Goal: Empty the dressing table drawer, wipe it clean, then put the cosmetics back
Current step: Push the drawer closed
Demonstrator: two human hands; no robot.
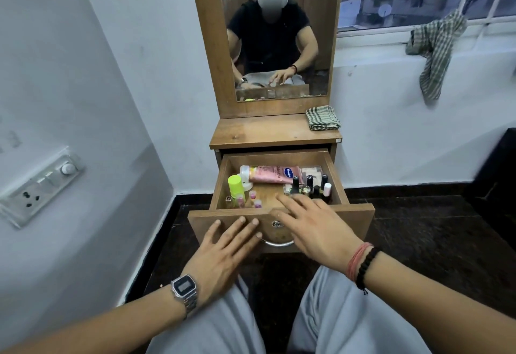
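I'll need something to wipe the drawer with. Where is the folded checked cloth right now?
In the head view, the folded checked cloth lies on the dressing table top, at its right rear corner, just below the mirror and above the open drawer.

Silver digital watch (pixel 184 288) on left wrist, red thread and black bead bracelets (pixel 361 265) on right, grey trousers (pixel 335 323)

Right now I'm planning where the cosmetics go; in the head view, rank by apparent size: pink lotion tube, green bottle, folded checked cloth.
1. pink lotion tube
2. folded checked cloth, farther away, so the ranking is unsure
3. green bottle
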